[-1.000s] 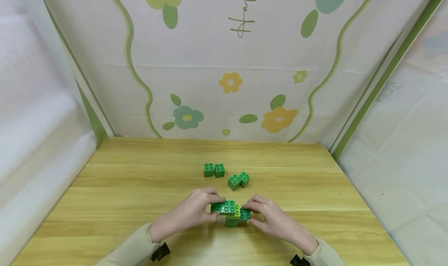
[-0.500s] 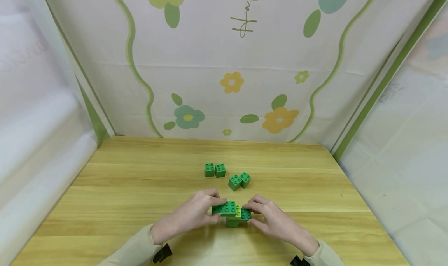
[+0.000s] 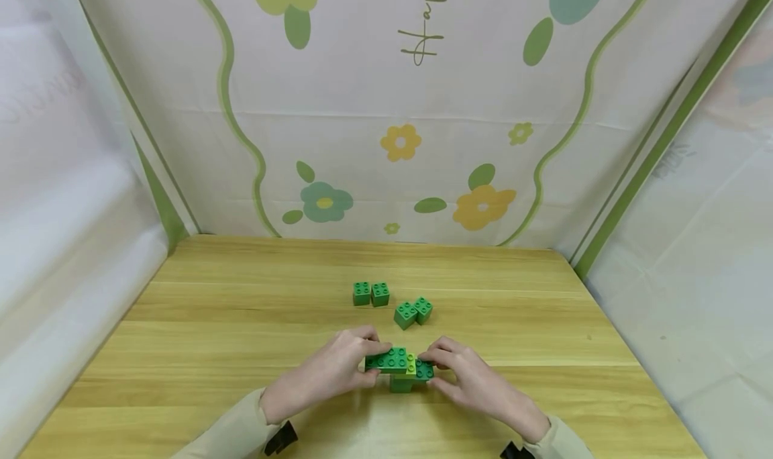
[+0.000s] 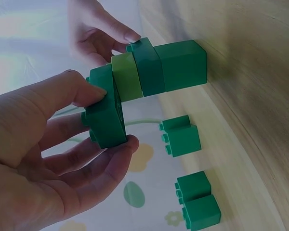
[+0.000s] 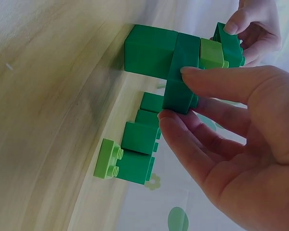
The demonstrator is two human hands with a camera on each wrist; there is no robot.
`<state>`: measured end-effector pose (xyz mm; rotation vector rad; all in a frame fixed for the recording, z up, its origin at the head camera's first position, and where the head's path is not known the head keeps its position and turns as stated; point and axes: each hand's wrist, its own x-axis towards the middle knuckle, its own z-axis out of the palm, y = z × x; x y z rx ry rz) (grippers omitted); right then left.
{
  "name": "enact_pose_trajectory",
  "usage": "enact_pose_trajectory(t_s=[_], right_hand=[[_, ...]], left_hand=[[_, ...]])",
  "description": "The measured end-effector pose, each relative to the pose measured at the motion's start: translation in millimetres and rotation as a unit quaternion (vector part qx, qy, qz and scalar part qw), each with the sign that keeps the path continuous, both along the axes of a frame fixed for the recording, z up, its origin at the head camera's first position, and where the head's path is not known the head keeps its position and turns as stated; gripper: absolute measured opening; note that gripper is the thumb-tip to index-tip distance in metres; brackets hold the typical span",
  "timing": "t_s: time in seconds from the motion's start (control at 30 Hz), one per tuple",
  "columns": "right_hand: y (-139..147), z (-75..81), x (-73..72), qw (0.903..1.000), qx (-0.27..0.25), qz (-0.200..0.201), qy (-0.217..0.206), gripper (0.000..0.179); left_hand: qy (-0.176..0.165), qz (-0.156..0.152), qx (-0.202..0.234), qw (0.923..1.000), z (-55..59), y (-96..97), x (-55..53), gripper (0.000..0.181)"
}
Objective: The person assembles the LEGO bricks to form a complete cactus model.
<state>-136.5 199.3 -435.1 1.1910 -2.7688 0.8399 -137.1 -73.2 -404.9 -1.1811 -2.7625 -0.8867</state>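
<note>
A small tower of toy building bricks stands on the table between both hands. Its base is a green brick [image 5: 149, 50]. Above that, a darker green brick [image 5: 180, 72] juts out to the right, then comes a lime brick [image 4: 126, 77]. The top green brick [image 3: 389, 360] reaches out to the left over the lime one. My left hand [image 3: 341, 364] pinches this top brick by its overhanging end, thumb on one side and fingers on the other. With thumb and fingers, my right hand [image 3: 465, 375] grips the overhanging end of the darker green brick lower down.
Beyond the tower lie two pairs of square green bricks, one pair at the left [image 3: 371, 294] and one nearer the right [image 3: 413, 312]. A loose lime brick [image 5: 106, 159] shows in the right wrist view. A printed cloth [image 3: 362, 170] hangs behind the wooden table [image 3: 241, 291].
</note>
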Motion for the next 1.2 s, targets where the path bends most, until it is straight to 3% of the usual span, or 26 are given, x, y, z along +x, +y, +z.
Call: enact_pose_trajectory(t_s=[0.63,0.93,1.2], right_hand=[[0,-1.3,0.5,0.9999,0.0,0.006,0.014,0.033],[-9,-9.9,-2.2,0.9971,-0.051,0.025,0.051,0.041],[-17,-14.5,-3.9,0.9949,-0.076,0.022,0.063,0.033]], left_hand=[[0.03,0.01,0.0,0.9995,-4.7,1.8,-0.5,0.033],[0.041,0.009,0.014,0.999,-6.3,1.9,-0.5,0.032],[0.061,-0.006,0.02,0.9979,-7.6,-0.2,-0.9,0.031]])
